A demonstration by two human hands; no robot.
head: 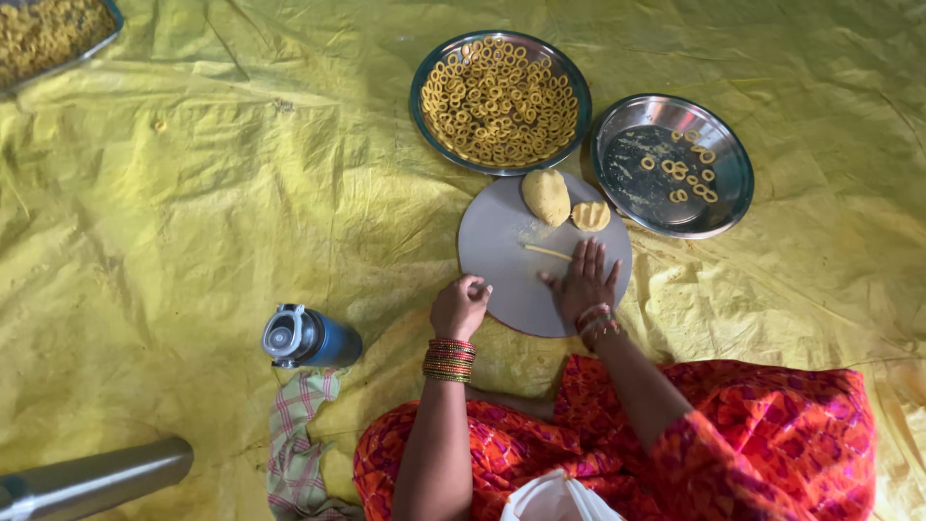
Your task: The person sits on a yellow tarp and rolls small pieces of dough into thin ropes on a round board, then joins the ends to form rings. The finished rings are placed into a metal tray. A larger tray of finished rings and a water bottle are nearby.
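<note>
Head view, looking straight down: a person sits on a crumpled yellow sheet [193, 193] with a round grey board [502, 280] in front of the knees. The right hand [585, 280] lies flat on the board, palm down, fingers stretched out and slightly spread, holding nothing; its fingertips reach up to one end of a thin rolled dough strip [547, 252] lying across the middle of the board. The left hand [460, 306] rests at the board's left edge with its fingers curled in loosely; whether anything sits inside them cannot be told. Both wrists carry stacks of bangles. At the far edge of the board lies a dough ball [546, 196], and just beside it on the right a smaller flattened dough piece [590, 215]. Beyond the board, a steel plate [500, 102] is heaped with small yellow dough rings, and to its right a second steel plate [672, 165] holds only a few rings. Left of the person a blue bottle [309, 338] lies on its side above a checked cloth [297, 444]. A tray corner [58, 39] with more yellow food shows at top left, and a metal cylinder [92, 478] lies at bottom left.
</note>
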